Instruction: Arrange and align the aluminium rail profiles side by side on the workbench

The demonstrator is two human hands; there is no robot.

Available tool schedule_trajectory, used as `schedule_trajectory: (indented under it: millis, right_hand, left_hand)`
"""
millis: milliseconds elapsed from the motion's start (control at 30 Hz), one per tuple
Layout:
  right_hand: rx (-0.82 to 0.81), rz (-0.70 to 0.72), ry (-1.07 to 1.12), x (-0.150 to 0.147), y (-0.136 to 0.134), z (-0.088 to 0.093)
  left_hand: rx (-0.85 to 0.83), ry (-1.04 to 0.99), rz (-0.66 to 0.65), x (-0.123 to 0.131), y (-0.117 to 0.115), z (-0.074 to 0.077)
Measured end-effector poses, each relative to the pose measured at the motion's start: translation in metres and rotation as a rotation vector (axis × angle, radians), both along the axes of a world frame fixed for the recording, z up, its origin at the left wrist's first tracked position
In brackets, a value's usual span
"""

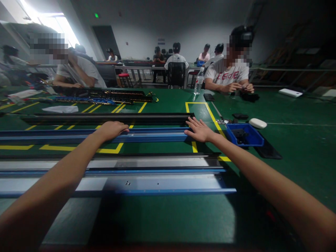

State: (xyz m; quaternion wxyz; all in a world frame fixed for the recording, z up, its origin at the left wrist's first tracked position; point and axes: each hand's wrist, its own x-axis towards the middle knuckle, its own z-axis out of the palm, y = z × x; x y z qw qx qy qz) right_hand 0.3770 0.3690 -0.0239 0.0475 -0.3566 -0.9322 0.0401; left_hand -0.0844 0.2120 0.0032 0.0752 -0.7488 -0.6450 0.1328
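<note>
My left hand [111, 130] lies palm down on a long blue rail [154, 134] that runs across the green table [168, 217], its fingers curled over the rail's top. My right hand [200, 130] rests at the right end of the same rail with fingers spread flat. A black rail [110, 118] lies just beyond both hands. Nearer to me lies a wider blue and silver rail assembly [147, 178], under my forearms.
A blue bin [244, 135] with dark parts stands right of my right hand, beside a white oval object [257, 123]. A water bottle [198, 81] and a seated person [230, 71] are across the table. More rails [105, 96] lie far left. Yellow tape lines [210, 113] mark the table.
</note>
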Motion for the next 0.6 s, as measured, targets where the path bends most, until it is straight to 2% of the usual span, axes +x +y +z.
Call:
schedule_trajectory:
  millis: [600]
  right_hand:
    - [0.001, -0.012, -0.030, -0.0014, -0.0039, 0.0051]
  left_hand:
    - [-0.007, 0.047, 0.011, 0.0031, -0.0017, 0.0016]
